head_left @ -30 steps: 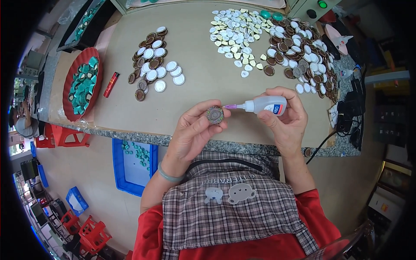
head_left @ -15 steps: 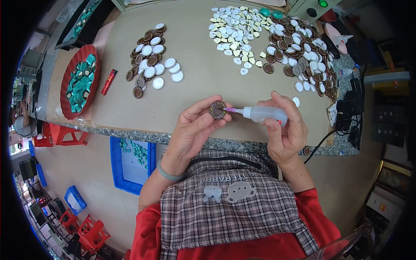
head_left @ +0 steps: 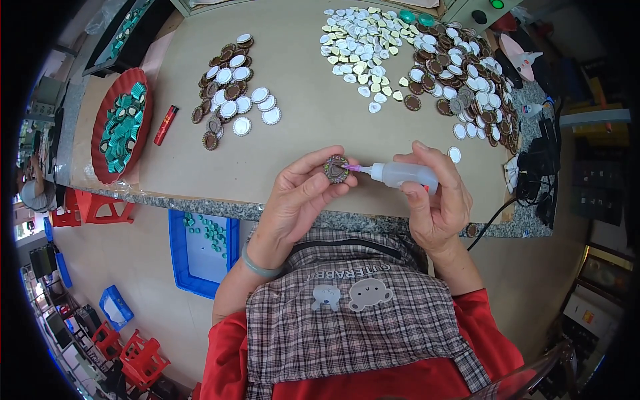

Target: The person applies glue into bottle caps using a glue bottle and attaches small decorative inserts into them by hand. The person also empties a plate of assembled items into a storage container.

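Between the thumb and fingers of my left hand is a round brown disc with a scalloped rim, its face turned toward the bottle. My right hand is wrapped around a translucent squeeze bottle, tilted nearly level. The bottle's thin pink nozzle reaches the disc's face, and whether any liquid comes out is too small to see. Both hands are above the table's near edge. Beyond them lies a loose group of similar brown and white discs at left, and a larger heap at far right.
Small white and gold drop-shaped pieces are spread at the back. On the left, a red tray holds green foil-like pieces, beside a red tube. Black cables and an adapter lie at right. Below the table is a blue bin.
My right hand and the bottle have edged slightly left toward the disc. My left hand keeps its hold in nearly the same place.
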{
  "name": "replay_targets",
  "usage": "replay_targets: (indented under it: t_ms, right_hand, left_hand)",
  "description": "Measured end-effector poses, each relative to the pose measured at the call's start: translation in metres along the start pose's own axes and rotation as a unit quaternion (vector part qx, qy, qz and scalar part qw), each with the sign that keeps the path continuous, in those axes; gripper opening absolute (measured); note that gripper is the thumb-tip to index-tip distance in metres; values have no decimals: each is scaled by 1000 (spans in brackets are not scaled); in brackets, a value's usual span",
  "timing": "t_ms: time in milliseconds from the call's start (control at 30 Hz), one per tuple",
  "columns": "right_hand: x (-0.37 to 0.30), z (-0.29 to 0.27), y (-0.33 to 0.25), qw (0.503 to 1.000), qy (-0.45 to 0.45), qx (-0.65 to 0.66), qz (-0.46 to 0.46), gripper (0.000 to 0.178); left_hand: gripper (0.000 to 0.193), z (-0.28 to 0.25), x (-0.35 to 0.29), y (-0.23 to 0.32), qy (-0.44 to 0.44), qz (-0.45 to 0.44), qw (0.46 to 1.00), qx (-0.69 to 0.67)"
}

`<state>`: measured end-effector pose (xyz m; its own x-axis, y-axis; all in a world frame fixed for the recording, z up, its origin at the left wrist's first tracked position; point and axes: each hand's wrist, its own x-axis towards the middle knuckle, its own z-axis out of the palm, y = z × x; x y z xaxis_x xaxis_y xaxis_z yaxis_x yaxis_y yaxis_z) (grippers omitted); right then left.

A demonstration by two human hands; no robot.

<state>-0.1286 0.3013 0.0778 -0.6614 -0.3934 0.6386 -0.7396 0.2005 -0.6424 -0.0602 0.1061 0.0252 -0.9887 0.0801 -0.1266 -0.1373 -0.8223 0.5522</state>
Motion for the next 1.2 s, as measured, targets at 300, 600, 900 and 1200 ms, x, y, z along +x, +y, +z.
replay_targets:
  t_ms: [300,600,900,1200]
  right_hand:
    - [2,-2,-3,998,-8,-50,-37,42]
    - [0,0,-4,995,-1,-70,-68,44]
    - [-1,-2,-3,990,3,-101,-94,44]
    - [2,-5,-8,985,-33,-129,-111,46]
  left_hand:
    - [48,-1,0,0,-3,4,1000,7]
    - [47,0,1,-1,-7,8,1000,7]
    - [41,0,1,3,-16,26,1000,5]
    - [42,4,1,4,29,81,991,103]
